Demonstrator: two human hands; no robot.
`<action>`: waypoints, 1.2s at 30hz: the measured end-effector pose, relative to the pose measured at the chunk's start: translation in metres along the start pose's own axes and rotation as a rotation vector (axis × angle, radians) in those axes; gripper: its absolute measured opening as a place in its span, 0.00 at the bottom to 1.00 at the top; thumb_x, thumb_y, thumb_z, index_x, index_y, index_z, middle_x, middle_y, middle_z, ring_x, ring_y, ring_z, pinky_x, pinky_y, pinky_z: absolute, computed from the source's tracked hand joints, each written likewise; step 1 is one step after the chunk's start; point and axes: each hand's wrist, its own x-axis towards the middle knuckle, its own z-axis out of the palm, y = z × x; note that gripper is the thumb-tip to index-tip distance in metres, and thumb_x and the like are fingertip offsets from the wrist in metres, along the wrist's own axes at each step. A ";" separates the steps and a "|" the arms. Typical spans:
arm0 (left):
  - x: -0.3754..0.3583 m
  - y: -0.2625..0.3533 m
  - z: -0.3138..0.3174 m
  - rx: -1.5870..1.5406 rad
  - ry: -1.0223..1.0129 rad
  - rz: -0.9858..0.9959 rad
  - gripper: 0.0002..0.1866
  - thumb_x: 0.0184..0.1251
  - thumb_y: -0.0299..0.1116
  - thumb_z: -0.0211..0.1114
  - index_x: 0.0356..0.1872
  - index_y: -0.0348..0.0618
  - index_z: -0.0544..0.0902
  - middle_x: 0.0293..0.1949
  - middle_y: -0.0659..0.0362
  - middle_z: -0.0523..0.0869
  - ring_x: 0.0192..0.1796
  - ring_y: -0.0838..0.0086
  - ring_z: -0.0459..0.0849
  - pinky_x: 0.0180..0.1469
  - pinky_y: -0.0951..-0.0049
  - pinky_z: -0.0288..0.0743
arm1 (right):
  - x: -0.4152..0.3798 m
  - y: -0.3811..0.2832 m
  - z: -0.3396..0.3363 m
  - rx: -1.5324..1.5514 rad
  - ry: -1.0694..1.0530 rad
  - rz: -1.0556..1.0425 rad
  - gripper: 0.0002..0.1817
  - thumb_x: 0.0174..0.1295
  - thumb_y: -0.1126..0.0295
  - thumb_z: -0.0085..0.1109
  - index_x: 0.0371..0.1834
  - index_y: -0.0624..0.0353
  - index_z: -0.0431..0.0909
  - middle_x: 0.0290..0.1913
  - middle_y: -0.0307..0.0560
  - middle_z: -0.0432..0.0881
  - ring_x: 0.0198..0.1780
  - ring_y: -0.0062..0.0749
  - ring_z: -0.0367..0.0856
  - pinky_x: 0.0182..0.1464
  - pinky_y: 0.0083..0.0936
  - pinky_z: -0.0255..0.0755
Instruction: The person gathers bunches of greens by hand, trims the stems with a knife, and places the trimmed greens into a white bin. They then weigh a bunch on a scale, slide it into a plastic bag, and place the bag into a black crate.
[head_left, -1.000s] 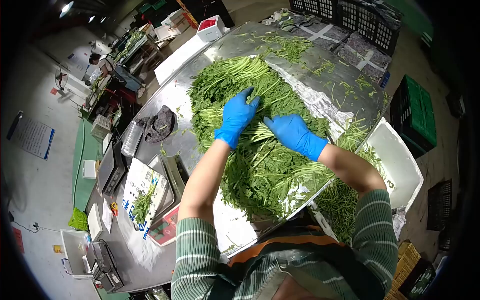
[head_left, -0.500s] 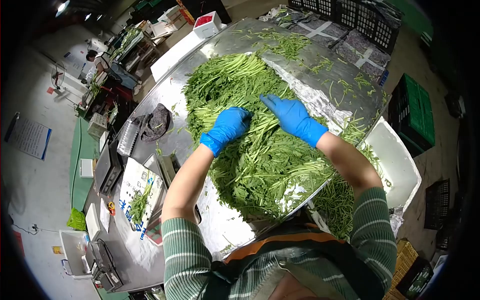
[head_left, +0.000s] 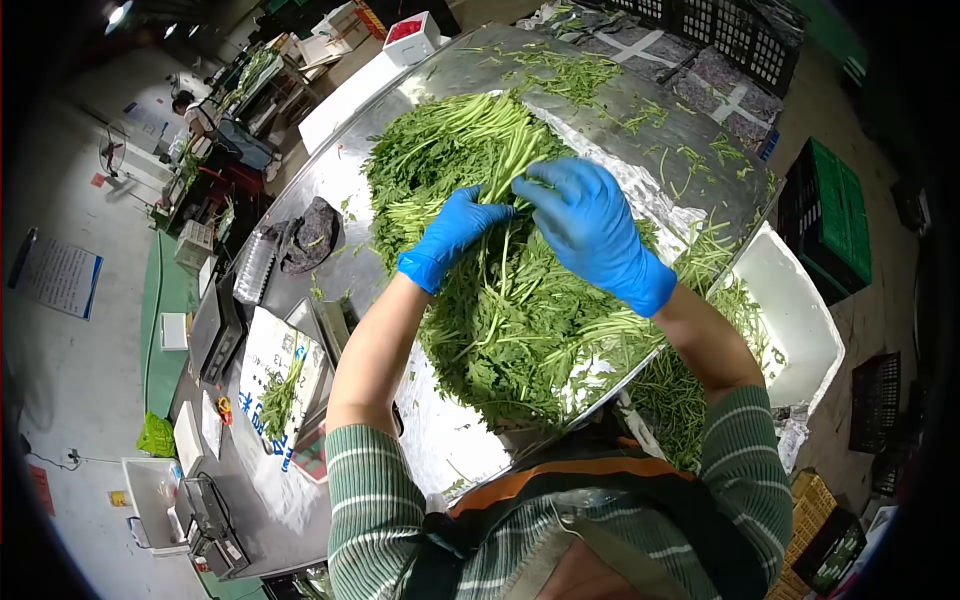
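Observation:
A large heap of leafy greens [head_left: 540,310] with pale stems covers the middle of the metal table [head_left: 440,90]. My left hand [head_left: 462,232], in a blue glove, is closed round some green stems [head_left: 515,165] at the heap's centre. My right hand [head_left: 590,225], gloved in blue too, is close beside it on the right, its thumb and fingers curled together at the same stems. Its fingers are slightly blurred, and the stems stand up between the two hands.
A white bin [head_left: 800,320] with stems stands at the right edge. Left lie a dark cloth [head_left: 308,235], a printed white bag [head_left: 270,375] and a scale [head_left: 215,335]. Green crates [head_left: 825,220] stand right. Another person [head_left: 225,135] bends over a far table.
My left hand has risen slightly and now shows stems in its grasp. My right hand has turned from pointing with extended fingers to curling them at the stems.

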 end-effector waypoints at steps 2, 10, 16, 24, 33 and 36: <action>0.007 -0.007 -0.003 -0.080 -0.020 -0.030 0.19 0.49 0.33 0.67 0.43 0.38 0.77 0.29 0.59 0.82 0.28 0.79 0.76 0.31 0.77 0.70 | -0.020 -0.009 0.012 0.130 -0.248 -0.165 0.24 0.44 0.76 0.54 0.49 0.49 0.71 0.45 0.42 0.71 0.42 0.35 0.71 0.40 0.29 0.67; -0.018 0.001 -0.024 -0.294 0.134 0.065 0.19 0.49 0.33 0.68 0.42 0.36 0.77 0.29 0.61 0.80 0.27 0.78 0.76 0.29 0.77 0.69 | -0.068 -0.020 0.068 0.043 -0.427 -0.200 0.12 0.46 0.71 0.49 0.36 0.49 0.76 0.34 0.36 0.72 0.36 0.30 0.70 0.35 0.27 0.66; -0.081 -0.005 -0.118 -0.716 0.422 0.362 0.17 0.56 0.34 0.59 0.46 0.37 0.74 0.35 0.57 0.81 0.32 0.70 0.80 0.36 0.69 0.77 | -0.043 -0.004 0.025 0.417 0.024 0.188 0.10 0.52 0.73 0.56 0.38 0.50 0.78 0.39 0.43 0.76 0.37 0.30 0.75 0.38 0.24 0.72; -0.149 -0.007 -0.097 -1.062 0.306 0.330 0.21 0.55 0.28 0.60 0.51 0.34 0.70 0.42 0.51 0.80 0.32 0.72 0.80 0.34 0.75 0.78 | 0.048 -0.087 -0.002 1.367 -0.181 0.795 0.12 0.53 0.69 0.58 0.40 0.61 0.77 0.30 0.39 0.79 0.25 0.15 0.72 0.26 0.12 0.68; -0.203 -0.059 -0.047 -0.567 0.039 0.077 0.19 0.54 0.30 0.64 0.47 0.37 0.72 0.39 0.58 0.80 0.39 0.74 0.79 0.41 0.77 0.75 | 0.030 -0.162 0.049 0.727 -0.535 0.396 0.16 0.50 0.65 0.56 0.40 0.62 0.77 0.35 0.56 0.79 0.37 0.46 0.78 0.41 0.32 0.72; -0.230 -0.073 -0.061 -0.574 0.091 -0.025 0.19 0.52 0.28 0.63 0.47 0.39 0.72 0.37 0.58 0.79 0.39 0.74 0.78 0.41 0.75 0.74 | 0.007 -0.145 0.035 0.947 -0.470 0.407 0.19 0.53 0.65 0.56 0.49 0.56 0.72 0.45 0.52 0.76 0.42 0.35 0.78 0.43 0.27 0.72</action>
